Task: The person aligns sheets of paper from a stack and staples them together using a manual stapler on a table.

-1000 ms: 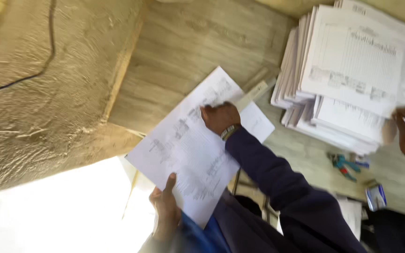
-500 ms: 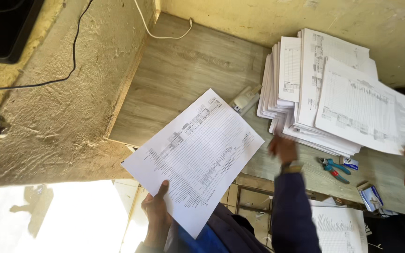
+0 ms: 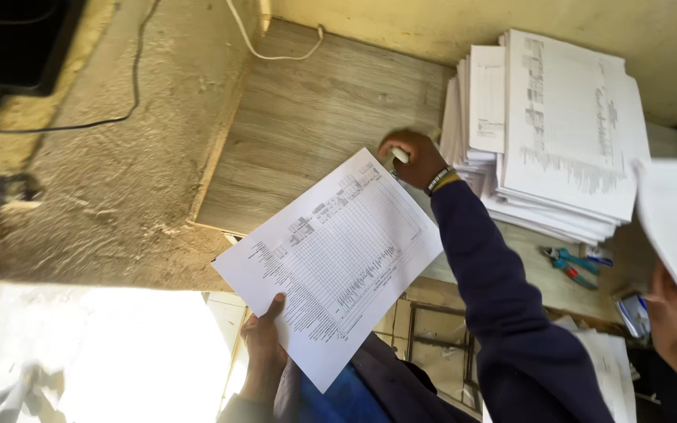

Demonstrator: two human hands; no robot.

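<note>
The sheet [image 3: 338,258] is thin white paper, matt and smooth, with grey print. The stack [image 3: 558,133] beside it is the same paper. The counter [image 3: 307,125] looks like pale wood with a fine grain, matt. The wall [image 3: 111,204] is rough, bumpy plaster. The sleeve [image 3: 495,290] is soft dark cloth. The cable [image 3: 272,51] looks like smooth white plastic.

The left hand [image 3: 264,345] sits low and near the body, thumb up and fingers curled in a closed grip, while the right hand [image 3: 415,159] reaches forward on a dark-sleeved outstretched arm, fingers curled shut.
</note>
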